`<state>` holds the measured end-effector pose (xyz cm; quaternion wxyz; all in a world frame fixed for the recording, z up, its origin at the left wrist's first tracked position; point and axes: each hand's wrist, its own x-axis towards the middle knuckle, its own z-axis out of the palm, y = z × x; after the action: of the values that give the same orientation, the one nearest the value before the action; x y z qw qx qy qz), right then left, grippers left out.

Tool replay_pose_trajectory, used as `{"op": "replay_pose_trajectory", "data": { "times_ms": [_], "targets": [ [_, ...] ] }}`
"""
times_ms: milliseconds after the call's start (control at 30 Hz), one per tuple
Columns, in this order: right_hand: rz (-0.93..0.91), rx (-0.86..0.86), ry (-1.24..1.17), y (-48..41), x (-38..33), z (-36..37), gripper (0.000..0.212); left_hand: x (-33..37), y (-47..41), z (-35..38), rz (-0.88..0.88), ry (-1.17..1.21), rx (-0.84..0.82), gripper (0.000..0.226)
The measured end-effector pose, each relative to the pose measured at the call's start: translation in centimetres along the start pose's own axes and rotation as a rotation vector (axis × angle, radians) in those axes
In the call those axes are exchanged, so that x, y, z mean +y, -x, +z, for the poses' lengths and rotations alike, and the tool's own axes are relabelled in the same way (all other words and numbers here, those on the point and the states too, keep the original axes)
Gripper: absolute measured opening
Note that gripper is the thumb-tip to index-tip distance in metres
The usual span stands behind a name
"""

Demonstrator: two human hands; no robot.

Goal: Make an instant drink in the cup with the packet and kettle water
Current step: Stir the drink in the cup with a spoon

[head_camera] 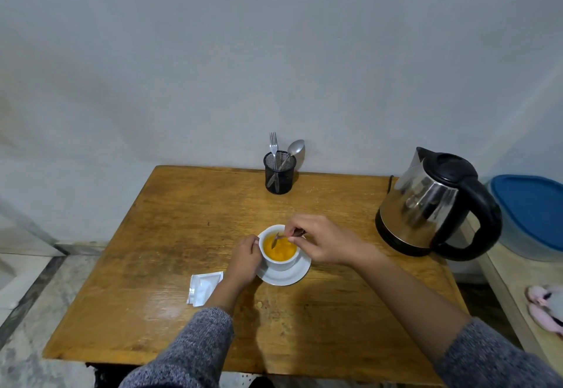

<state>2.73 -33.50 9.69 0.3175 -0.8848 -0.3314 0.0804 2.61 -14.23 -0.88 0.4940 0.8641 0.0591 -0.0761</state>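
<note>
A white cup (281, 264) full of orange liquid stands on a white saucer (294, 278) near the middle of the wooden table (182, 229). My left hand (243, 261) wraps the cup's left side. My right hand (324, 243) pinches the handle of a small spoon (275, 239) whose bowl dips into the drink. A torn white packet (203, 287) lies flat to the left of the saucer. The steel kettle (426, 204) with a black handle and lid stands at the table's right edge, lid shut.
A black mesh holder (278, 174) with a fork and a spoon stands at the table's back edge by the wall. A blue-lidded tub (530, 214) sits right of the kettle on a lower shelf. A pink soft toy (547, 305) lies at far right.
</note>
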Motion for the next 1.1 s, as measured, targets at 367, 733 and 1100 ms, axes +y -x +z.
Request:
{"op": "replay_pose_trajectory", "data": {
  "times_ms": [367, 733, 1100],
  "targets": [
    [0.365, 0.683, -0.646, 2.0, 1.8, -2.6, 0.015, -0.2, 0.1, 0.1, -0.022, -0.007, 0.005, 0.025],
    [0.971, 1.285, -1.424, 7.0, 6.3, 2.7, 0.024, -0.4, 0.0, 0.0, 0.007, -0.043, -0.008, 0.024],
    [1.233, 1.042, -1.064, 7.3, 6.4, 8.7, 0.008, -0.8, -0.1, 0.1, 0.029, -0.04, -0.006, 0.024]
  ]
}}
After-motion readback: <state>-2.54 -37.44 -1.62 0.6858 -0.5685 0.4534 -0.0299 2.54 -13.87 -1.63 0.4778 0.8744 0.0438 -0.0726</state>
